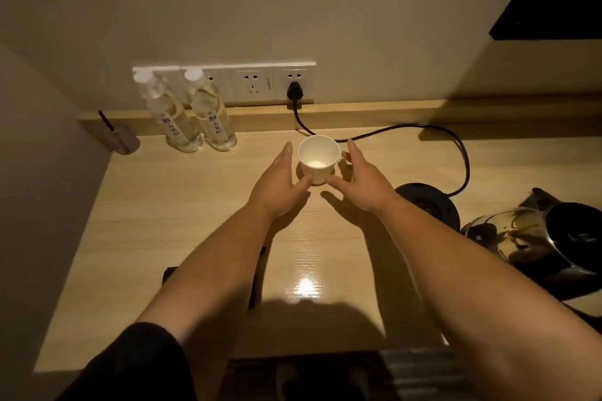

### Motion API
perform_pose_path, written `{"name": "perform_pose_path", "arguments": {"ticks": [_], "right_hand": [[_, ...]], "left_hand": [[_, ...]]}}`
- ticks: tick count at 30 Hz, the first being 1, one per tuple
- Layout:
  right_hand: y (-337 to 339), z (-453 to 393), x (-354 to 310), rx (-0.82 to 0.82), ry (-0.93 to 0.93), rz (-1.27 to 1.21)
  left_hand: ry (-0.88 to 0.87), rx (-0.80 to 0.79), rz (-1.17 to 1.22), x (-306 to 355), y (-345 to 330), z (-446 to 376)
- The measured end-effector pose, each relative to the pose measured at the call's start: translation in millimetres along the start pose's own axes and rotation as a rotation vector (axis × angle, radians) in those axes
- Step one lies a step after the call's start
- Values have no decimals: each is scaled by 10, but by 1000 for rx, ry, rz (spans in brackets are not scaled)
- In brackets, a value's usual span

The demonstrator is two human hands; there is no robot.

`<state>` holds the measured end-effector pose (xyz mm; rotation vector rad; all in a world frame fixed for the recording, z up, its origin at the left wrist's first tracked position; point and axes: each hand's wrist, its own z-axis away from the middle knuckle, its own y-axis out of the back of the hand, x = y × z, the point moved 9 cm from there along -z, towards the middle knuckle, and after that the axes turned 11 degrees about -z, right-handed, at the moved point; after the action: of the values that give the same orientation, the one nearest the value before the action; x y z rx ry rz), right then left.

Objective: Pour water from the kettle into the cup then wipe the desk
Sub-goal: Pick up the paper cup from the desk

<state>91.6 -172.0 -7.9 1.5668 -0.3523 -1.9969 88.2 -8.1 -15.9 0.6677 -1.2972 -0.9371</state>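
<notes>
Head view: both hands' spread fingers [353,153] flank the upright cup [318,159], thumbs touching.

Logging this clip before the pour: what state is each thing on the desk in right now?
cup: upright, looks empty, between both hands
left hand: open, thumb on the cup
right hand: open, fingers at the cup
kettle: off its base, on the desk
kettle base: bare, plugged in
water bottles: upright, capped
</notes>
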Motion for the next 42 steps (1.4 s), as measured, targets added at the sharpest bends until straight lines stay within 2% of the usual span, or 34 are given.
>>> {"name": "perform_pose_path", "arguments": {"ticks": [5, 9, 19, 32, 42], "right_hand": [[-37, -175, 12, -27, 22, -205], [-27, -204, 36, -4, 44, -268], [-49, 413, 160, 10, 41, -270], [-113, 1511, 576, -81, 54, -252], [-107, 1716, 763, -116, 31, -276]], "left_hand": [[27, 30, 283, -6, -88, -158], [40, 58, 399, 8, -107, -129], [28, 33, 386, 161, -253, 467], [142, 61, 379, 422, -733, 1661], [159, 51, 383, 530, -906, 1878]]}}
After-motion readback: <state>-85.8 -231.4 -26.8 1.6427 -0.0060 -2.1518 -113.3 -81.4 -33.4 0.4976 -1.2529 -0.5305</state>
